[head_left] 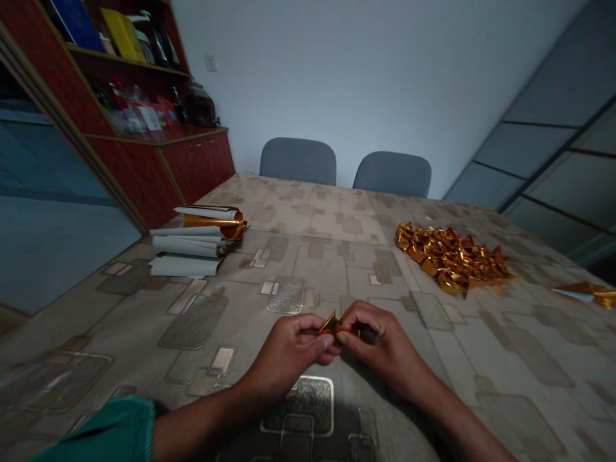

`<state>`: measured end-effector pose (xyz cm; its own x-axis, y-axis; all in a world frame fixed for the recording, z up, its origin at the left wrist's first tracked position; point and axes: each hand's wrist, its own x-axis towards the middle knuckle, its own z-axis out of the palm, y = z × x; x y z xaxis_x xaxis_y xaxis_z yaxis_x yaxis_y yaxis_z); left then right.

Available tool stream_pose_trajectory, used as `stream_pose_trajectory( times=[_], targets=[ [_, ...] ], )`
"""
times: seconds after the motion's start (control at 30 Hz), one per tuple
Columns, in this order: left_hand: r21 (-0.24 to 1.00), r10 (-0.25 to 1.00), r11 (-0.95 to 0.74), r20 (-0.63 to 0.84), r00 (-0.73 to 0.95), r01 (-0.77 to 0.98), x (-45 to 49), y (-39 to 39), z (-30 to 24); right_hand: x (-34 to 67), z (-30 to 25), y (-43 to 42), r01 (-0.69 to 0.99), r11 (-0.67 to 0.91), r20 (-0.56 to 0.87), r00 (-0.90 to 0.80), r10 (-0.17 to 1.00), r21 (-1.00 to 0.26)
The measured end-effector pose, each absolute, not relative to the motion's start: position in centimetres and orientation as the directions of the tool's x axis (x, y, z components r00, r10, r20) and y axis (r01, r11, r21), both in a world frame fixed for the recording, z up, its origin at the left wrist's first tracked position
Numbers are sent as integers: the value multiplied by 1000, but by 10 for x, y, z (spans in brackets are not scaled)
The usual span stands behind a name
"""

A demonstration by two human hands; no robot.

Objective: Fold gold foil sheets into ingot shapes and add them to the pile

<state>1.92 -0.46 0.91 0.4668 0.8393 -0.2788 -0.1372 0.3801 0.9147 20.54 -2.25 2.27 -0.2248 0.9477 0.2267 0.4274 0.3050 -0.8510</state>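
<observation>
Between my two hands, above the near middle of the table, is a small piece of folded gold foil paper with a pointed tip standing up. My left hand pinches it from the left with thumb and fingers. From the right, my right hand grips it the same way, thumb against its near side. The fingers hide most of its shape. Right of my hands lies a pile of folded gold foil pieces, shaped like small boats or ingots.
A stack of folded foil paper sheets, pale outside with gold showing, lies at the left. Another gold foil piece is near the right edge. The patterned tablecloth covers the table. Two grey chairs stand behind it; a red-brown cabinet is back left.
</observation>
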Motion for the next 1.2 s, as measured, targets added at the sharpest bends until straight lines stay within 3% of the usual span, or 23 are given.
stream_pose_trajectory(
  times=[0.23,0.43,0.63,0.77,0.93,1.03,1.2],
  targets=[
    [913,830,392,-297,473,-115,18,-5,10,208,22,-23,395,358,254,-292,922,-846],
    [856,824,477,-358,439,-199,18,-6,12,207,29,-26,323,388,287,-319,903,-863],
    [876,823,453,-338,457,-167,18,-6,13,204,27,-24,310,310,246,-230,942,-899],
    [852,812,484,-353,465,-199,19,-7,15,204,20,-23,105,161,147,-127,981,-981],
    [763,821,543,-394,414,-350,18,-4,17,208,23,-28,-155,24,67,-281,957,-988],
    [744,829,538,-382,409,-395,17,-3,19,212,30,-30,-143,38,78,-281,957,-989],
    [833,842,471,-327,429,-290,17,-4,19,215,29,-26,0,172,168,-190,967,-985]
  ],
)
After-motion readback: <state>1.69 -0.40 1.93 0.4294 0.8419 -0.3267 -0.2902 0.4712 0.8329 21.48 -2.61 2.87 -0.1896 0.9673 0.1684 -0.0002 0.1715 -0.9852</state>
